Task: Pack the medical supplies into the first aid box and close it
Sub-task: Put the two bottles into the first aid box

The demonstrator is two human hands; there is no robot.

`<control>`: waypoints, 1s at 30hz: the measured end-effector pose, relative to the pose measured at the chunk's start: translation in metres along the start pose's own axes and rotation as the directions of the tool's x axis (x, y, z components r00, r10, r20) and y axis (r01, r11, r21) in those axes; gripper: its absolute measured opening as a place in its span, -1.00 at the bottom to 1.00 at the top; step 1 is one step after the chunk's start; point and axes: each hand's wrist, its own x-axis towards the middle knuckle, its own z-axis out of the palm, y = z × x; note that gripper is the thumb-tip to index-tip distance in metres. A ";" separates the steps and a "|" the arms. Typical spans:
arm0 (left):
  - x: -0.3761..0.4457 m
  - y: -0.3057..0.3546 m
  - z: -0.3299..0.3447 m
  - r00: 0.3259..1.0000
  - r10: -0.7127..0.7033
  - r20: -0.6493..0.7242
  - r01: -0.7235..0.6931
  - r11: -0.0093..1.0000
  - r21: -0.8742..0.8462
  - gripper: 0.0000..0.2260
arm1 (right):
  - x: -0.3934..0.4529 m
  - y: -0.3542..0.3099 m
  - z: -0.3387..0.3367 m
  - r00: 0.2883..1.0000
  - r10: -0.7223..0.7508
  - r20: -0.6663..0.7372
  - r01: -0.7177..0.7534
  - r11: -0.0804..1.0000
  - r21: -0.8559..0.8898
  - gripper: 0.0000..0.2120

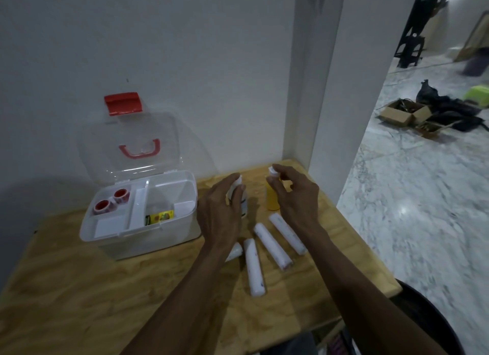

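**Both hands at two bottles beside the open first aid box**

On the left of the wooden table [79, 288] stands the first aid box [137, 233], white, its clear lid [127, 145] raised against the wall with a red latch [123, 103] at the top and a red handle [139, 149] on its face. In the tray's left compartment lie two red-and-white tape rolls [111, 200]; in the deeper right-hand well a yellow packet [159, 217] shows below the tray.

Just right of the box, the left hand [221, 209] is curled around a white bottle [242, 201], fingers closed over its upper part. Beside it, the right hand [293, 196] pinches the white cap of a yellow bottle [272, 198] between thumb and fingertips, the other fingers loosely bent.

In front of the bottles, four white bandage rolls [272, 246] lie on the table, near one another, the leftmost mostly hidden under the left wrist. At far right, a marble floor [423, 196] with cardboard boxes [404, 112].
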 end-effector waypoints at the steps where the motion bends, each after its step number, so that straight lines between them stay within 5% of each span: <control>1: 0.001 0.000 0.001 1.000 0.006 -0.012 -0.006 1.000 -0.005 -0.77 | 0.001 0.001 0.000 1.000 -0.010 -0.009 0.010 1.000 0.000 -0.75; 19: 0.028 0.035 -0.058 0.985 0.040 -0.168 -0.070 0.981 -0.178 -0.80 | 0.020 -0.085 -0.021 0.987 -0.139 -0.081 0.148 0.983 0.105 -0.82; 30: 0.088 -0.014 -0.142 0.962 -0.058 -0.265 0.025 0.992 -0.126 -0.78 | 0.010 -0.151 0.061 0.976 -0.218 0.024 0.206 0.948 0.245 -0.81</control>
